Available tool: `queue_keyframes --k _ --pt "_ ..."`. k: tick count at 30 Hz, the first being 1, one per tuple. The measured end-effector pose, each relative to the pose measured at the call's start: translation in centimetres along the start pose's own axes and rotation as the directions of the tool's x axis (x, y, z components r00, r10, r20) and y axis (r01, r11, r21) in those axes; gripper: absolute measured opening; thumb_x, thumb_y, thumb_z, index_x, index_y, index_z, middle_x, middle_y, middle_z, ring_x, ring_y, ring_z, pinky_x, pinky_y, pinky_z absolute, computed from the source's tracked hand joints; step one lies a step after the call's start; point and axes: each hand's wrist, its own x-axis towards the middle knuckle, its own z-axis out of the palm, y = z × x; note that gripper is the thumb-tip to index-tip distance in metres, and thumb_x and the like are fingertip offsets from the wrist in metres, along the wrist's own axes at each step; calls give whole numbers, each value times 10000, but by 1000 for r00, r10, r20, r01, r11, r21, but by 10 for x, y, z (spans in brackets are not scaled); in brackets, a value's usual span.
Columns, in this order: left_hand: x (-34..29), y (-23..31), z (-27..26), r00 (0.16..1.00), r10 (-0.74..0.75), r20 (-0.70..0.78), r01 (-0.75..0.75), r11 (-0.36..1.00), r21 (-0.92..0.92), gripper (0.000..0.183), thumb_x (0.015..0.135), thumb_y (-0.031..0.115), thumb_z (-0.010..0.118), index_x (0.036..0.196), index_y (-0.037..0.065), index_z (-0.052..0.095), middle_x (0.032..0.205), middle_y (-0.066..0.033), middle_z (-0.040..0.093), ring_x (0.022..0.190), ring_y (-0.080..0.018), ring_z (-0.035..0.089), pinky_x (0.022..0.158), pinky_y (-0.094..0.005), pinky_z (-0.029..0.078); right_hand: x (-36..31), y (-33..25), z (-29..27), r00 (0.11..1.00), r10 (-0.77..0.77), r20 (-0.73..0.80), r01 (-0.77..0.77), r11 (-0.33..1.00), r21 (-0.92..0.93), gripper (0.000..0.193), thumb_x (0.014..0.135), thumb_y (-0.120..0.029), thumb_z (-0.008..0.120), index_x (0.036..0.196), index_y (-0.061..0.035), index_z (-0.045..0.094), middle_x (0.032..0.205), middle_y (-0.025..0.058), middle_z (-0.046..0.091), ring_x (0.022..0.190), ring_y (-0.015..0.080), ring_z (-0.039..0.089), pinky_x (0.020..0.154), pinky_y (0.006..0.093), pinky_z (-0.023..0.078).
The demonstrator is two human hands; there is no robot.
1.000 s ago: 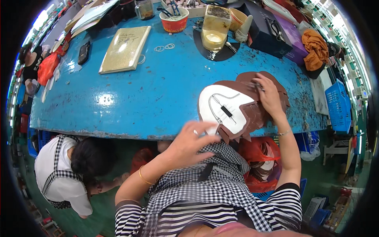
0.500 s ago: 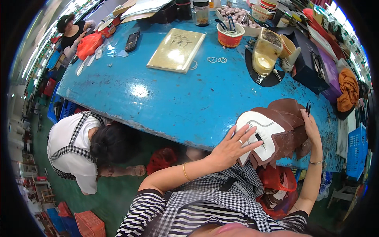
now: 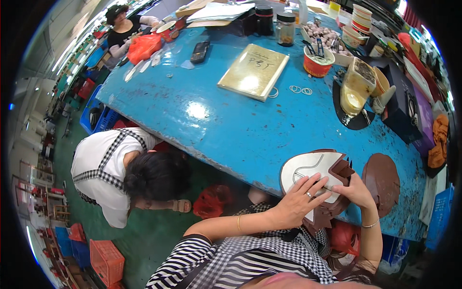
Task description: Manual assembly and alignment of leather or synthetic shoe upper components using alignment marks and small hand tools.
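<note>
A white shoe-upper template (image 3: 294, 169) with dark curved slots lies on top of brown leather pieces (image 3: 342, 169) at the table's near edge. My left hand (image 3: 299, 206) rests over the template with its fingers stretched out, pressing it flat. At the right side of those pieces my right hand (image 3: 360, 193) is closed on their jagged edge, thumb toward the template. Just beyond my right hand, a separate stack of brown leather pieces (image 3: 381, 182) lies on the table.
On the blue table (image 3: 202, 130) are a gold notebook (image 3: 255, 71), rubber bands (image 3: 301, 90), a phone (image 3: 199, 51), a red tub of tools (image 3: 317, 62) and a glue container (image 3: 355, 91). A person (image 3: 108, 168) bends down beside the table's left edge; another person (image 3: 127, 36) sits farther off.
My right hand has moved left and nearer, onto the pieces by the template; the dark pen-like tool seen at it no longer shows. Some brown pieces now lie apart at the right. The view has shifted.
</note>
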Motion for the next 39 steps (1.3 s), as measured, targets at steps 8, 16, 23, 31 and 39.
queue_keyframes --k 8,16,23,31,39 --pt "31 -57 -48 995 57 -80 -82 933 -350 1079 635 222 868 1527 93 275 1590 -221 215 1471 -403 224 1200 -479 226 -3 19 25 993 82 -88 -58 968 243 670 773 -80 826 1349 13 496 1211 71 638 1103 144 593 955 326 497" --pt "58 -77 -59 814 -220 538 512 709 -485 668 693 249 849 1246 -31 598 995 -161 728 915 -220 695 839 -349 544 12 31 35 962 -197 -187 230 957 176 599 874 -44 716 1413 -23 455 1205 57 629 1098 136 588 942 299 491" --pt "24 -56 -62 823 -281 494 566 489 -664 534 690 231 858 1109 -46 680 1025 -126 729 905 -198 686 840 -320 538 12 33 7 767 -364 -528 38 848 -529 425 932 -124 628 1335 -46 517 1094 123 610 959 254 603 824 375 483" --pt "-1 -52 -83 744 -668 -16 -115 -105 -988 388 856 48 743 1211 -31 608 1136 -123 688 994 -192 682 861 -359 576 -26 25 20 884 -254 -393 300 952 60 611 892 -306 709 1375 -3 491 1320 134 590 1199 245 567 1012 371 441" --pt "-27 -15 -37 672 -735 -94 -180 -39 -983 394 870 26 719 1243 -18 597 1164 -103 685 1023 -179 667 899 -327 539 -16 24 123 970 51 -236 170 549 818 736 884 -448 698 1398 24 464 1358 160 579 1240 262 571 1049 441 464"
